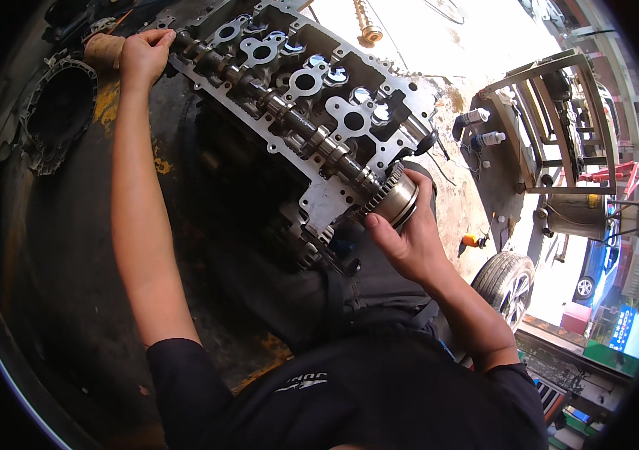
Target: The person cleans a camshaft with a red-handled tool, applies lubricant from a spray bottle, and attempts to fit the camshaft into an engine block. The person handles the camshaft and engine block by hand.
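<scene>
A long steel camshaft (289, 114) lies along the near side of an aluminium cylinder head (409, 88), its lobes showing between the bearing seats. My left hand (147, 56) is closed in a pinch at the shaft's far-left end; the fingertips partly hide that tip. At the opposite end, my right hand (417, 240) wraps round the toothed, drum-shaped cam gear (396, 196), with the thumb on its near side and the fingers behind it. Round holes and shiny bucket tappets (336, 73) line the middle of the cylinder head. Whether the shaft is fully down in its seats, I cannot tell.
A second shaft (368, 26) lies on the bright ground beyond. Two white bottles (475, 116) stand near a metal frame (544, 112) at right. A wheel (505, 285) and an orange-handled tool (474, 241) are lower right. A ring-shaped housing (38, 154) lies at far left.
</scene>
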`<state>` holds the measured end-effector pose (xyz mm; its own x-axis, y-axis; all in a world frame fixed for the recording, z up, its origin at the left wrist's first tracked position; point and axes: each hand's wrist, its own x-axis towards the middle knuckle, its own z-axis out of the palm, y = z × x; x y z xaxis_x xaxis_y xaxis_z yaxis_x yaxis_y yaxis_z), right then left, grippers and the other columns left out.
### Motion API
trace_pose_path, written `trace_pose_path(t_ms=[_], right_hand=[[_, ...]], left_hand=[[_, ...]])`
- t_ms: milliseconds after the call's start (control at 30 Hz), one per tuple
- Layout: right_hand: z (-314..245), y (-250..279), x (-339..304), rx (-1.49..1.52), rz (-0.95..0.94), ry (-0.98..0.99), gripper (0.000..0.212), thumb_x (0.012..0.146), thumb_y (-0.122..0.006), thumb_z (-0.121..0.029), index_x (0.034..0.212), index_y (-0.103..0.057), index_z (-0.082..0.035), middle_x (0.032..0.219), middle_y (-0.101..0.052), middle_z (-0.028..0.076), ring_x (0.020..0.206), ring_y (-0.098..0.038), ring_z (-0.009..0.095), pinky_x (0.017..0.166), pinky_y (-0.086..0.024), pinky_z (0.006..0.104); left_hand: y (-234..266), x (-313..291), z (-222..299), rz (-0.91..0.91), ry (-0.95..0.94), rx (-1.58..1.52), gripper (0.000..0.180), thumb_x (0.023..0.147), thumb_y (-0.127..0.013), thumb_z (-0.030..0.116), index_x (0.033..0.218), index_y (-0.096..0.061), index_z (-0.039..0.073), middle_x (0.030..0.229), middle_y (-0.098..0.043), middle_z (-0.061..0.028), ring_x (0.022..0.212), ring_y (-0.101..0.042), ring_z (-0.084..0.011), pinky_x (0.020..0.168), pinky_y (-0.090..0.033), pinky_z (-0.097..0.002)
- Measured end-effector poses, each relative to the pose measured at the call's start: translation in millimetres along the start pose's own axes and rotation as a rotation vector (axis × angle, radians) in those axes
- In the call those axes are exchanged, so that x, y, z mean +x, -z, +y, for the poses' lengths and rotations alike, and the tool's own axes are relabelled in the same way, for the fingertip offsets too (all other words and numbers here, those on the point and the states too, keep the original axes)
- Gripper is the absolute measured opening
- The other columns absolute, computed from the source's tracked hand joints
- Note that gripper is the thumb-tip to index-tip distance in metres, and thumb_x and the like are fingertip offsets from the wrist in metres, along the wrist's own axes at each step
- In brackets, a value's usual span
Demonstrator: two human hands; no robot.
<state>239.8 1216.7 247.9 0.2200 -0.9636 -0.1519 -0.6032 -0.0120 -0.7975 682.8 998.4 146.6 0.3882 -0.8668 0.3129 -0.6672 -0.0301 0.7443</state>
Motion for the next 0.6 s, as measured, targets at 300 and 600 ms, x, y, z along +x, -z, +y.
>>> trace_pose_path(t_ms=[300,600], right_hand=[[17,6,3,-0.076,-0.010,0.147,0.090,0.079,-0.078,-0.048,0.133,-0.028,0.004,0.120,-0.053,0.033,0.106,-0.061,0.044,0.090,-0.050,0.0444],[62,14,-19,0.084,0.084,0.307,0.103,0.070,-0.085,-0.021,0.149,-0.020,-0.010,0.125,-0.045,0.016,0.106,-0.056,0.027,0.093,-0.049,0.0388]], left_hand=[[-8,-34,28,0.188,-0.101,0.142,0.035,0.084,-0.073,0.021,0.114,-0.070,0.004,0.091,-0.072,-0.0097,0.076,-0.067,-0.0192,0.072,-0.052,-0.0318],[-2,-203,153,-0.161,-0.201,-0.143,0.021,0.090,-0.067,0.006,0.110,-0.069,0.002,0.092,-0.064,-0.0017,0.079,-0.057,-0.0088,0.071,-0.047,-0.0235]])
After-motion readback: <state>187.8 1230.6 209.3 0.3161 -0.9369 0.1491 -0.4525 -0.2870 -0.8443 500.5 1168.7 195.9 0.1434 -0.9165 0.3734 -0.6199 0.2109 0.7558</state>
